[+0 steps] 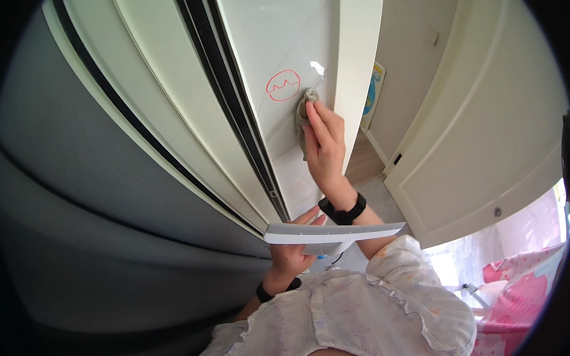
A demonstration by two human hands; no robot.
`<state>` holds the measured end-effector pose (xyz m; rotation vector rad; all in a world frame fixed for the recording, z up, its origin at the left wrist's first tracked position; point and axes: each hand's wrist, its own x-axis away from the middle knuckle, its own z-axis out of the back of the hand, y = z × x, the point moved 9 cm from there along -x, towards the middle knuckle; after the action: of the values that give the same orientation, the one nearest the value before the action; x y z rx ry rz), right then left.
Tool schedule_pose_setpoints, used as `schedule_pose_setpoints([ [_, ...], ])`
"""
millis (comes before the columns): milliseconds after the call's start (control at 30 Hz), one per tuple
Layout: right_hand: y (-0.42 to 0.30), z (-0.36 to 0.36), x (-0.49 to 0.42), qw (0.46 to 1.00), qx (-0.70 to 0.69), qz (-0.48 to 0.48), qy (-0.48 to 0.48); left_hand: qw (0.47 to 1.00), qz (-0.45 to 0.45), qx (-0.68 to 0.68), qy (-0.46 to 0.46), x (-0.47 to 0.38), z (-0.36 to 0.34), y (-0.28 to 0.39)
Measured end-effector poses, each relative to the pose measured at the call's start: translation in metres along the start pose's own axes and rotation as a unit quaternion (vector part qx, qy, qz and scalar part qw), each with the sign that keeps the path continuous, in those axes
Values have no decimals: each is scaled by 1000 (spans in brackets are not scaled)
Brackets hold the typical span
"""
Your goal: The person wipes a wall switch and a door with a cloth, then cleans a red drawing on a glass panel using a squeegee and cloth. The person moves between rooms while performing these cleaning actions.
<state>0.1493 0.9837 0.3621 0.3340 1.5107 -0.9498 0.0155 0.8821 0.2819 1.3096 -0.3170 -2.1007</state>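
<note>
My right hand [326,146] pinches a grey-green cloth [301,130], bunched at the fingertips, against a glossy, pale, marble-look wall panel [280,32]. Just left of the cloth, a red line drawing [283,85] marks the panel: a rounded outline with a line across it and two small peaks. Lower down, near my chest, my left hand [288,262] holds a white squeegee [334,236] with a grey edge strip. Its wide head lies crosswise below my right wrist and hides part of my left palm and fingers.
Left of the panel run a black track [235,95] and a cream frame [169,88], beside a large dark grey surface [102,194]. To the right stands a cream door [471,124]. Pink patterned fabric [520,301] hangs at lower right. A colourful board [374,97] leans beyond the panel's white edge.
</note>
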Motion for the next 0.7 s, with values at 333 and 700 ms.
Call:
schedule_pose_setpoints([
  [333, 13, -17, 42, 998, -1, -56, -5, 998, 11, 64, 10, 12, 8, -1],
  [700, 18, 8, -3, 993, 15, -72, 87, 997, -1, 72, 0, 17, 5, -6],
])
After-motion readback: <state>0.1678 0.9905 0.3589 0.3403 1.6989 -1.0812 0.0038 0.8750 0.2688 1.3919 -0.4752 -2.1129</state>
